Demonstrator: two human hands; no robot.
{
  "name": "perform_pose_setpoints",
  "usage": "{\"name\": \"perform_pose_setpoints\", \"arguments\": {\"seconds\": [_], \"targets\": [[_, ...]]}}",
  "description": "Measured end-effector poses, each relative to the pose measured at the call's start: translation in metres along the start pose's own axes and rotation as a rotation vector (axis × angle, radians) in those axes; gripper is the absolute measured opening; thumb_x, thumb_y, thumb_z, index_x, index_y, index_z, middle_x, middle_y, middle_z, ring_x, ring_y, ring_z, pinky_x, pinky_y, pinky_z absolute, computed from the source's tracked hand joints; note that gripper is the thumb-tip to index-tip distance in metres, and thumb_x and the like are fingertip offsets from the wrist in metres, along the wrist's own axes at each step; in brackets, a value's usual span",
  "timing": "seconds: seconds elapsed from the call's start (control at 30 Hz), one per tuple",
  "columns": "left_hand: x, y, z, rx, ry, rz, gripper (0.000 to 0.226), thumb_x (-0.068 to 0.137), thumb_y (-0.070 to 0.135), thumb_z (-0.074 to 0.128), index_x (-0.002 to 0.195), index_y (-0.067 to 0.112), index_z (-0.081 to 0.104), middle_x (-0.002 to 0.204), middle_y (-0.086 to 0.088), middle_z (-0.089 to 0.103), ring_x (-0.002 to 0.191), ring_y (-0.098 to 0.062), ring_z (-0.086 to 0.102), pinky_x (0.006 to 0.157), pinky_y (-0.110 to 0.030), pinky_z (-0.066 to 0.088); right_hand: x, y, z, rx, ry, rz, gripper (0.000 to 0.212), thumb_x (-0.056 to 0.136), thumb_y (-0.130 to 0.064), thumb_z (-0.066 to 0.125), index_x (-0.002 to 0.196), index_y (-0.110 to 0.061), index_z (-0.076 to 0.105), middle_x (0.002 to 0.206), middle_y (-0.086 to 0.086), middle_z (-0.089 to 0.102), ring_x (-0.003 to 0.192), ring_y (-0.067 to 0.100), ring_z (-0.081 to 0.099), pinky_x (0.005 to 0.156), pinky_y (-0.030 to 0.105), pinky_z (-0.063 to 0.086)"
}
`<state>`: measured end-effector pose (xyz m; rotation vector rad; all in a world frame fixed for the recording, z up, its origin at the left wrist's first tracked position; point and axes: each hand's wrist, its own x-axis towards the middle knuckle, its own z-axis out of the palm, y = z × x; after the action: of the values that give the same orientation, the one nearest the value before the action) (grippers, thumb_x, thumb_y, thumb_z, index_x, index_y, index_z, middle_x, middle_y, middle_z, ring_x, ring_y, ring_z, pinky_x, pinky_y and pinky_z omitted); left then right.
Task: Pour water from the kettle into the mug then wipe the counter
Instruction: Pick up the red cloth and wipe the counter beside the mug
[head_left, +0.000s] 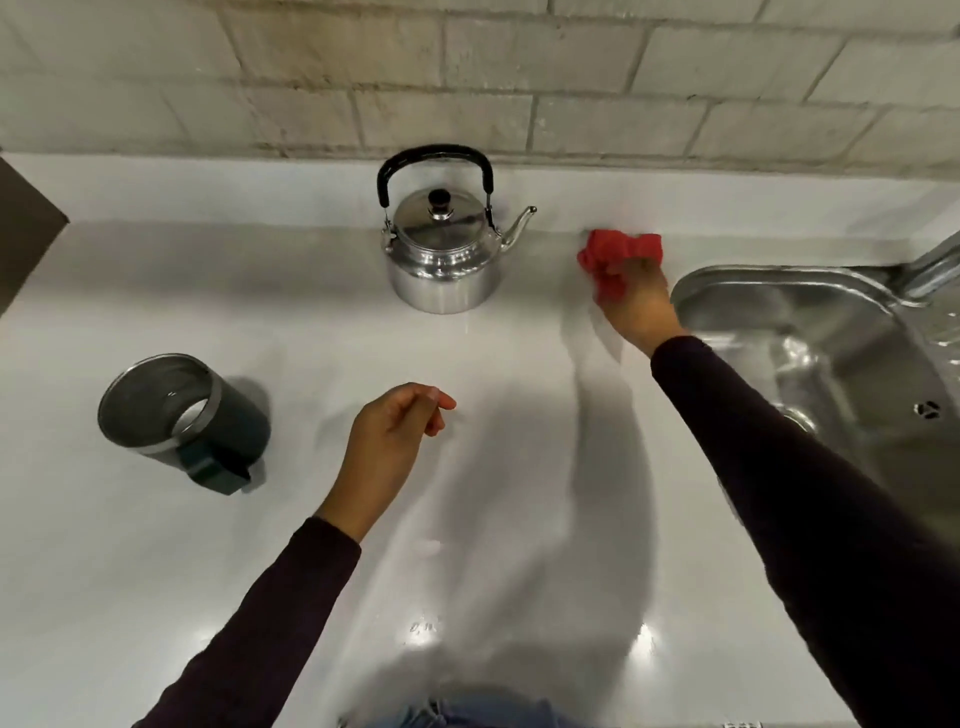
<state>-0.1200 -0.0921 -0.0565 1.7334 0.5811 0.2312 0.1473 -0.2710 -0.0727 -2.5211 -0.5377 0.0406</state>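
Head view shows the white table (311, 322) below a brick wall. Right hand (636, 301) has its grip closed around a bunched red cloth (618, 257), pressed to the table at far right, just left of the steel sink (810, 332). Left hand (387, 452) hovers near centre, grip loosely curled and empty. Steel kettle (441, 254) stands upright at far centre; dark mug (184, 421) stands at left. No readable writing shows on either.

Red cloth (618, 260), bunched, right of the kettle (441, 260). Kettle polished silver; handle and lid knob black. Mug (182, 410) left of kettle: dark green, silver rim. Counter (260, 597) plain white. Wall (467, 78) behind kettle: pale grey brick pattern. Sleeves (831, 519) dark maroon.
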Motion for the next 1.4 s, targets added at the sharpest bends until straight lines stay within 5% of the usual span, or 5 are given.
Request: {"name": "perform_pose_setpoints", "arguments": {"seconds": [0.1,0.27,0.97,1.2,1.4], "targets": [[-0.012,0.0,0.006,0.022,0.062,-0.021,0.033,0.094,0.015,0.046,0.073,0.026,0.069,0.063,0.008,0.059,0.063,0.0,0.055,0.073,-0.019,0.046,0.043,0.012,0.006,-0.132,0.018,-0.099,0.021,0.086,-0.019,0.049,0.066,-0.017,0.057,0.09,0.004,0.066,0.087,0.032,0.062,0.087,0.04,0.042],[-0.031,-0.005,0.003,0.026,0.144,-0.059,0.031,0.094,0.017,0.047,0.074,0.025,0.07,0.059,0.013,0.059,0.062,0.001,0.055,0.068,-0.011,0.044,0.051,0.041,0.039,-0.143,-0.146,0.132,0.038,0.092,-0.009,0.042,0.128,-0.01,0.052,0.146,0.026,0.035,0.137,0.038,0.027,0.115,0.045,0.024],[-0.061,-0.037,-0.099,0.046,0.085,0.042,0.035,0.093,0.022,0.051,0.07,0.041,0.069,0.063,0.012,0.06,0.063,0.0,0.055,0.062,-0.011,0.043,-0.218,-0.159,0.14,0.147,-0.285,-0.203,0.044,0.09,-0.004,0.048,0.132,-0.016,0.051,0.148,0.013,0.039,0.14,0.03,0.029,0.113,0.039,0.029],[-0.069,-0.07,-0.163,-0.027,0.266,0.013,0.029,0.092,0.019,0.054,0.072,0.036,0.067,0.064,0.012,0.066,0.064,0.004,0.06,0.062,-0.002,0.042,-0.205,-0.199,0.125,0.44,-0.157,0.046,0.03,0.076,0.008,0.042,0.072,-0.016,0.06,0.064,-0.015,0.059,0.064,0.0,0.054,0.064,0.011,0.045],[-0.061,-0.082,-0.185,-0.09,0.26,-0.066,0.009,0.089,0.024,0.059,0.092,0.032,0.06,0.09,0.012,0.065,0.088,-0.01,0.06,0.076,-0.021,0.044,-0.193,-0.223,0.108,0.944,-0.048,0.369,0.025,0.083,0.008,0.05,0.073,-0.011,0.064,0.066,0.005,0.062,0.05,0.006,0.057,0.048,0.012,0.047]]}}
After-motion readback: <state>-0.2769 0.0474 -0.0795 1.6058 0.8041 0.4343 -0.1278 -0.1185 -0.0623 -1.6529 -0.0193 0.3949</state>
